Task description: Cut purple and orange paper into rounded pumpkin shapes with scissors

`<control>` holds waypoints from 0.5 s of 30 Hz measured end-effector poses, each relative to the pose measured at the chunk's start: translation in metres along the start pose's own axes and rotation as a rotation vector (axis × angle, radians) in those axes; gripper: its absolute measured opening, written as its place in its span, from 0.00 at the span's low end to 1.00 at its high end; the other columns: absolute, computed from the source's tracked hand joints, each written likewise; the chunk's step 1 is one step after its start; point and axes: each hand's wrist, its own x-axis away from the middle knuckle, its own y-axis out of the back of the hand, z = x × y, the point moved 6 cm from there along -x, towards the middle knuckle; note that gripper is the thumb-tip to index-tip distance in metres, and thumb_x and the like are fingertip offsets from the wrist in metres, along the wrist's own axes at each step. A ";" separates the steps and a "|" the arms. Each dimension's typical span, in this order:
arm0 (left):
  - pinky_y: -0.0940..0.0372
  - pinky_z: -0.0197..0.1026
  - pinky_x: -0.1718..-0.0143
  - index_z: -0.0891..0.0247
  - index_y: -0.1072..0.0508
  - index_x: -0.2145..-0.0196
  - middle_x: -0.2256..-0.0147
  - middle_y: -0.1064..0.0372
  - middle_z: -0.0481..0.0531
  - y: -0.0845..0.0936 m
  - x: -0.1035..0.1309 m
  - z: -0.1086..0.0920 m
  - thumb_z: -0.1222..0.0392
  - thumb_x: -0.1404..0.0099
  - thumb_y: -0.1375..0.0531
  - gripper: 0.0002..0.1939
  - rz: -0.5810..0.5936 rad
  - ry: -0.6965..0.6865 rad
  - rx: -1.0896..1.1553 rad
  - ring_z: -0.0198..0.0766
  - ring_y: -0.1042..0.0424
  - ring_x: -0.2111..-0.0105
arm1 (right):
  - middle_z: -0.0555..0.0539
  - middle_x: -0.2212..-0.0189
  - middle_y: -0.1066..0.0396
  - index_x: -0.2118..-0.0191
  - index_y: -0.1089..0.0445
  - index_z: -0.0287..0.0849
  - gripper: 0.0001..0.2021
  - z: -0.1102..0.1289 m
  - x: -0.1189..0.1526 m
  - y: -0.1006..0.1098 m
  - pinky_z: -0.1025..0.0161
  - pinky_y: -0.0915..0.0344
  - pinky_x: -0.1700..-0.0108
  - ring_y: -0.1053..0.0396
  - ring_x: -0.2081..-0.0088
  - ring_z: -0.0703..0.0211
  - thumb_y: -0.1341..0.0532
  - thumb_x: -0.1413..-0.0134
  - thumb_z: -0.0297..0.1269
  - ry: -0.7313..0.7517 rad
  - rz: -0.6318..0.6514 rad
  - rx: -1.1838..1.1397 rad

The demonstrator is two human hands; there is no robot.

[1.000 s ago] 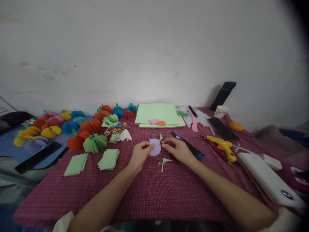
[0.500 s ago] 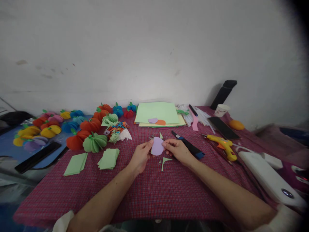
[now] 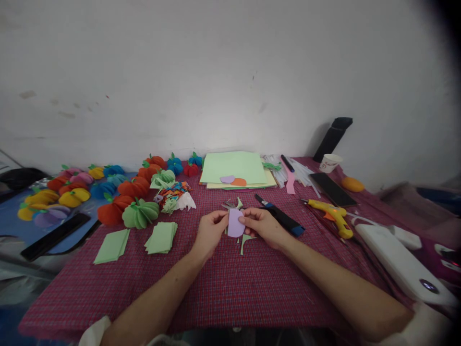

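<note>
A small purple paper piece, straight along its left side and rounded on the right, is held up over the table between my hands. My right hand pinches its right edge between thumb and fingers. At the left edge, the closed fingers of my left hand grip it; their tips are partly hidden. A bit of green shows below, and I cannot tell whether it is held or lies on the cloth. Just behind the hands are scissors, mostly covered. Green paper offcuts lie beneath the purple piece.
Green paper stacks lie left, before several paper pumpkins and a scrap pile. Large green sheets lie at the back. Rightward are a utility knife, yellow glue gun, black phone, paper cup and white power bank.
The purple paper piece has turned and sunk slightly, now showing a straight left side. My left fingers have shifted along its left edge. Both hands stay close together.
</note>
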 end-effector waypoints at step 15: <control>0.43 0.35 0.78 0.62 0.29 0.79 0.80 0.30 0.50 0.047 -0.017 -0.014 0.61 0.56 0.38 0.04 -0.231 -0.055 -0.306 0.35 0.34 0.79 | 0.57 0.89 0.42 0.74 0.34 0.38 0.14 -0.004 -0.012 0.023 0.74 0.53 0.86 0.47 0.88 0.73 0.41 0.56 0.46 0.068 -0.111 0.217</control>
